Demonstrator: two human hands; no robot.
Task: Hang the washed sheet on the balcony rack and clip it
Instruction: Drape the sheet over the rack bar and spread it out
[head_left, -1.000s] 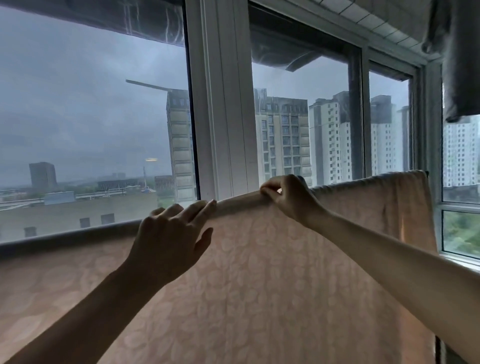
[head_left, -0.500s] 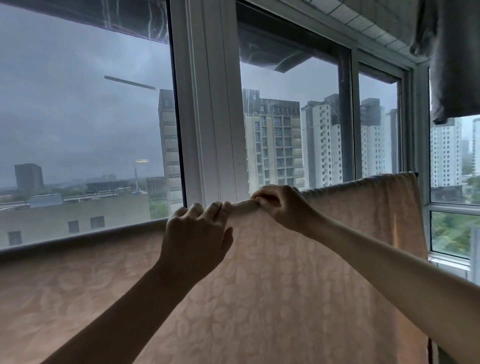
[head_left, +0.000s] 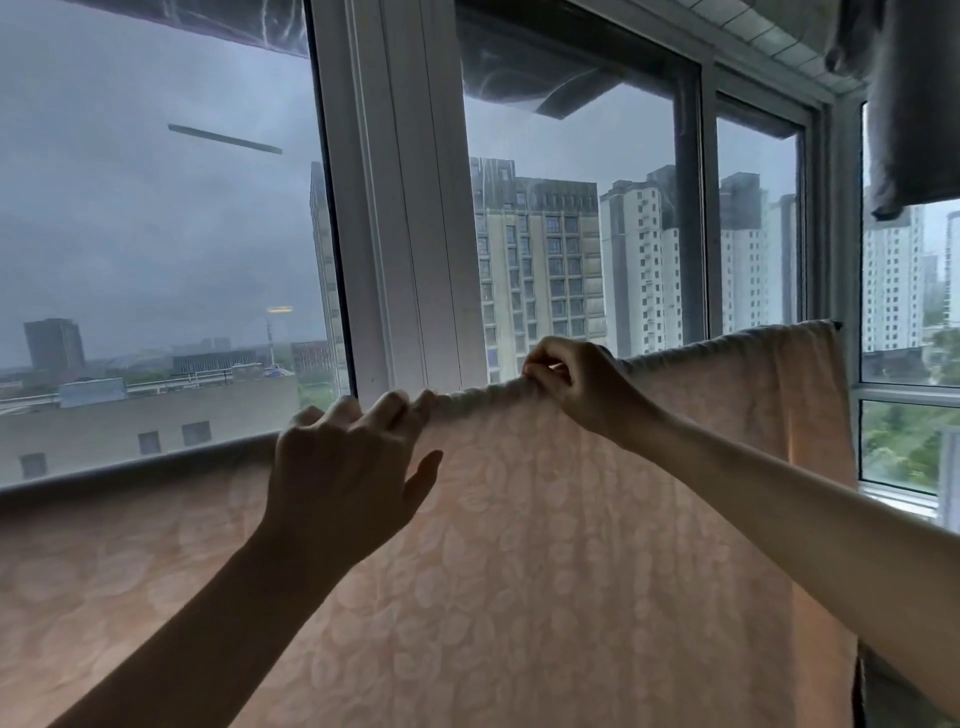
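A peach sheet (head_left: 545, 545) with a pale leaf pattern hangs over the rack bar, whose dark end (head_left: 836, 325) shows at the sheet's top right corner. My left hand (head_left: 348, 462) hooks its fingers over the sheet's top fold, with the thumb spread away below. My right hand (head_left: 576, 382) pinches the same fold a little to the right. The fabric is bunched into small ridges between the two hands. The bar itself is hidden under the sheet. No clip is in view.
Large balcony windows with a white frame (head_left: 395, 208) stand just behind the sheet. A grey cloth (head_left: 914, 104) hangs from above at the top right. A dark sill (head_left: 130, 470) runs along the left window.
My left hand has slid right along the top fold towards my right hand, its fingers now bent over the edge. The fabric between the hands has gathered.
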